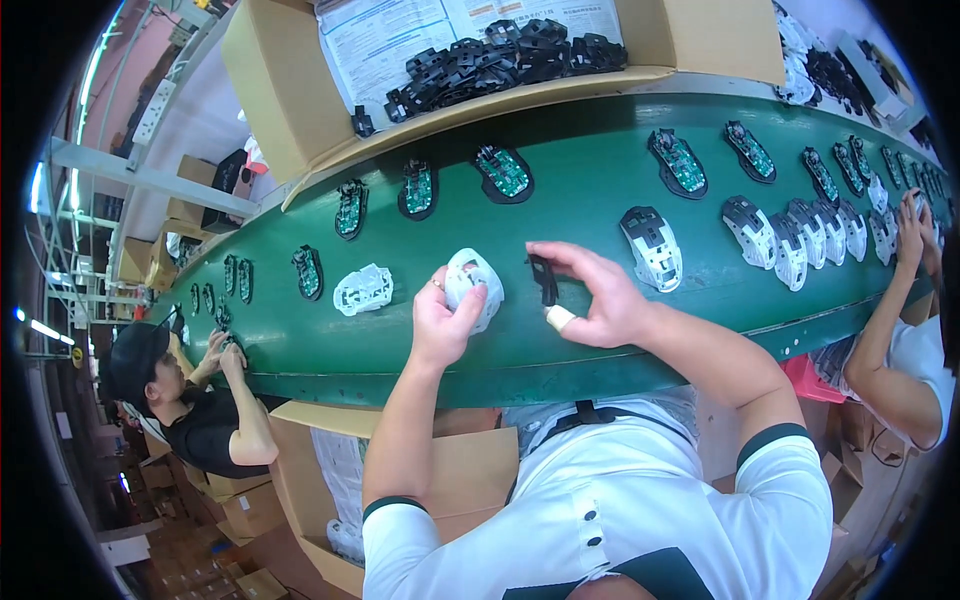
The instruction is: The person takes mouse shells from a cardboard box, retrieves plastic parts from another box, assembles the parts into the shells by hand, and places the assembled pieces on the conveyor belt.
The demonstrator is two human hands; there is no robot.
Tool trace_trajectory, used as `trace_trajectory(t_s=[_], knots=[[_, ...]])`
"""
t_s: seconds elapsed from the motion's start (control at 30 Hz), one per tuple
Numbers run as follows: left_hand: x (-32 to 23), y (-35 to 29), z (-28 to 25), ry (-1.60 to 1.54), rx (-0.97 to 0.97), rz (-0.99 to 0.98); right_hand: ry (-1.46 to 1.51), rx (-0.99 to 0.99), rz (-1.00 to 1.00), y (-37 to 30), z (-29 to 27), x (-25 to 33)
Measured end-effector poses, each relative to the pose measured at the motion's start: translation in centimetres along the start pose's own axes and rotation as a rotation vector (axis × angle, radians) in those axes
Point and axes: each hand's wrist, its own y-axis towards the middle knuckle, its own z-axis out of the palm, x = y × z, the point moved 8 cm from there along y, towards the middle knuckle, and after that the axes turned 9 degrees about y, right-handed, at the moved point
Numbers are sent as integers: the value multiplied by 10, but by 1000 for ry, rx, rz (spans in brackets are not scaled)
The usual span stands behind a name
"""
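Above the green work surface, my left hand (442, 322) is closed around a white computer mouse shell (474, 272), with the thumb lying across it. A little to its right, my right hand (610, 300) pinches a small black plastic part (544, 279) between finger and thumb; one fingertip wears a pale wrap. The shell and the black part are apart. Another white shell (363, 290) lies left of my left hand. To the right of my right hand rests a black and white mouse shell (652, 248).
Mouse bases with green circuit boards (503, 173) lie along the green belt (590, 130). Several black and white shells (790, 245) cluster at right. Beyond the belt stands a cardboard box (690, 45) heaped with black parts (500, 60). Co-workers (215, 410) sit at both sides.
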Motion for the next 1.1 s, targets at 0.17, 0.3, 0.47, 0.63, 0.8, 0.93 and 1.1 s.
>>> trace_trajectory(t_s=[0.17, 0.3, 0.47, 0.63, 0.8, 0.93, 1.1], knots=[[-6, -7, 19, -253, 99, -77, 151, -2, -91, -2, 10, 2], [-21, -5, 16, -394, 46, 48, 666, -196, 130, -1, 14, -39], [-1, -16, 16, -543, 77, -37, 697, -188, 147, 2, 20, -41], [-2, -16, 22, -617, 54, -8, 688, -205, 138, 1, 18, -43], [-5, -17, 20, -600, 88, 27, 719, -179, 145, 3, 26, -38], [-4, -20, 21, -558, 106, 23, 633, -128, 102, 0, 30, -31], [-18, -22, 31, -352, 143, 64, 353, -40, 184, 0, 42, -35]])
